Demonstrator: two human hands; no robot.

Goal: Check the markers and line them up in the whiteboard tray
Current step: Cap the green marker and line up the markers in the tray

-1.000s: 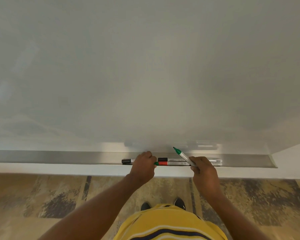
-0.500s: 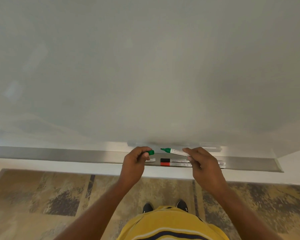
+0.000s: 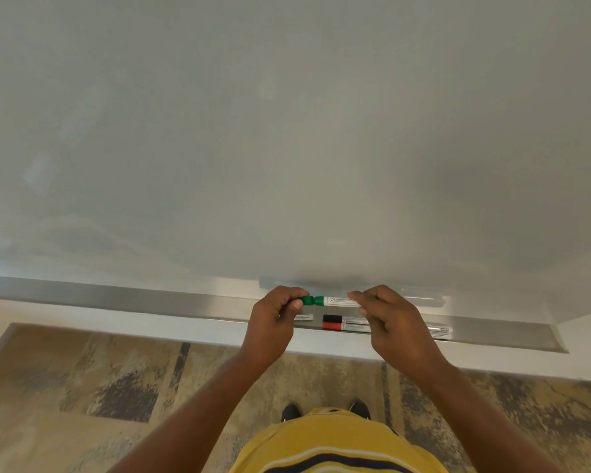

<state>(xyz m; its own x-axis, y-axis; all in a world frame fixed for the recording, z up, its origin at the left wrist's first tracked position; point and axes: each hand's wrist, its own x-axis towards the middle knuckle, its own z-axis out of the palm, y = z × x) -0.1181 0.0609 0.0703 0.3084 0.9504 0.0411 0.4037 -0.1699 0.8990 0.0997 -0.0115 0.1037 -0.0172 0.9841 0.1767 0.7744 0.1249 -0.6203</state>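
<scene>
I hold a green marker (image 3: pixel 338 301) level in front of the whiteboard, just above the metal tray (image 3: pixel 151 300). My right hand (image 3: pixel 393 322) grips its white barrel. My left hand (image 3: pixel 275 319) pinches the green cap (image 3: pixel 306 300), which meets the marker's green tip. In the tray below lie a black-capped marker (image 3: pixel 333 318) and a red-capped marker (image 3: pixel 333 326) side by side, their barrels partly hidden behind my right hand. Another marker's white barrel end (image 3: pixel 304 317) shows under my left hand.
The whiteboard (image 3: pixel 287 131) fills the upper view and is blank. The tray runs from the left edge to its right end (image 3: pixel 560 343). Below are a patterned carpet (image 3: pixel 82 387), my shoes and yellow striped shirt.
Both hands rose from the tray. The green marker swung from pointing up-left to level, and the cap in my left hand has come up against its tip.
</scene>
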